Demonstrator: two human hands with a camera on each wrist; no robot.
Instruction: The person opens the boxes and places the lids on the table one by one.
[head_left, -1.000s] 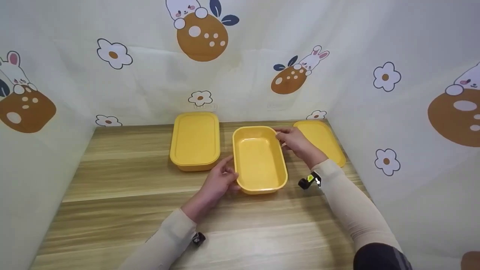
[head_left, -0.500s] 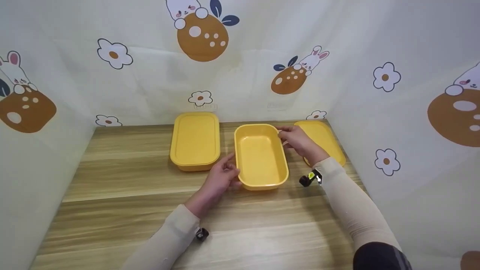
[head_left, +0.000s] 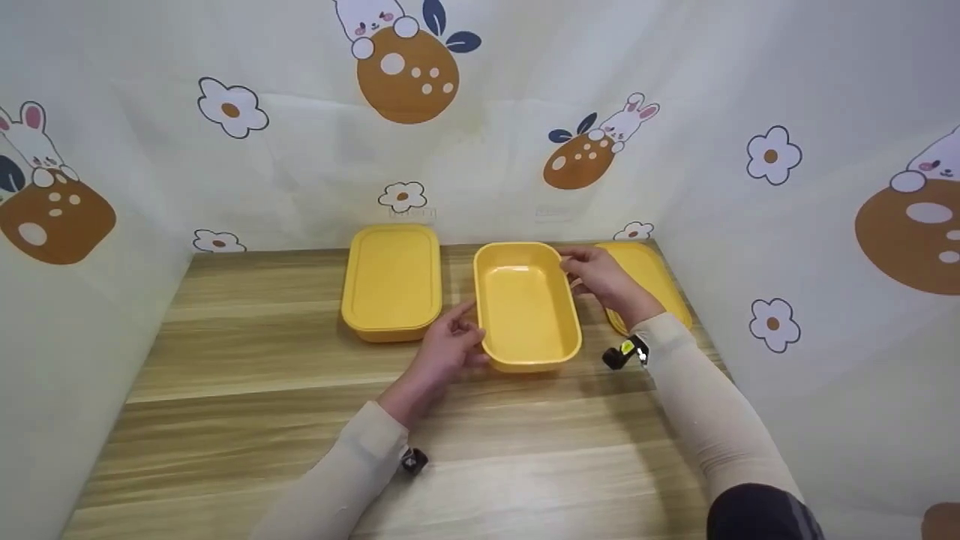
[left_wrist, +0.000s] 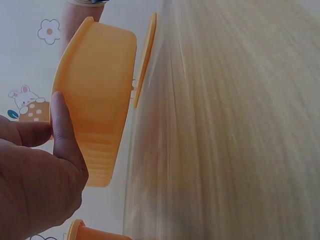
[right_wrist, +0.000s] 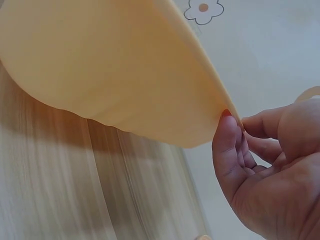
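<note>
Between the two hands is a yellow rectangular food container [head_left: 527, 315] without a lid, its inside bare. By its left rim near the front corner, the left hand [head_left: 442, 349] pinches it between thumb and fingers. The right hand [head_left: 604, 277] pinches the rim at the far right side. In the left wrist view the container [left_wrist: 97, 80] is raised off the table, its ribbed wall facing the camera. The right wrist view shows thumb and fingertips on the rim of the container [right_wrist: 115, 65], with a gap above the wood.
A second yellow container with its lid on [head_left: 394, 281] stands to the left. Behind the right forearm lies a loose yellow lid [head_left: 652, 281]. The wooden table [head_left: 247, 390] meets patterned cloth walls [head_left: 495, 150] at the back and sides.
Both hands have carried the open container slightly away from the body and to the right, closer to the back wall. The lidded container and loose lid have stayed put.
</note>
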